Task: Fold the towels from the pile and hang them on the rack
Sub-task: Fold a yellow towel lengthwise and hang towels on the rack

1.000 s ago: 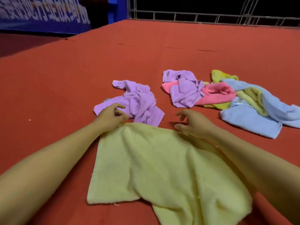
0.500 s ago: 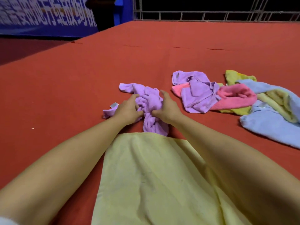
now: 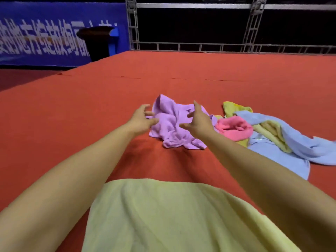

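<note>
A crumpled purple towel [image 3: 172,124] lies on the red surface [image 3: 72,124], far in front of me. My left hand [image 3: 142,118] is at its left edge, fingers spread and loosely bent, holding nothing. My right hand [image 3: 197,119] hovers over its right side, fingers spread apart, also holding nothing. A pale yellow towel [image 3: 172,219] lies spread flat close to me, between my forearms. To the right sits a pile with a pink towel [image 3: 234,127], a light blue towel [image 3: 291,142] and a yellow towel [image 3: 234,108]. No rack is in view.
The red surface stretches far back to a metal truss railing [image 3: 200,46]. A blue banner [image 3: 45,35] and a dark bin [image 3: 96,42] stand beyond the left back corner. The surface's left edge drops off toward a darker floor.
Both hands gripped the purple towel half a second ago; now they have let go and spread apart, and the towel lies farther from the yellow one, next to the pile.
</note>
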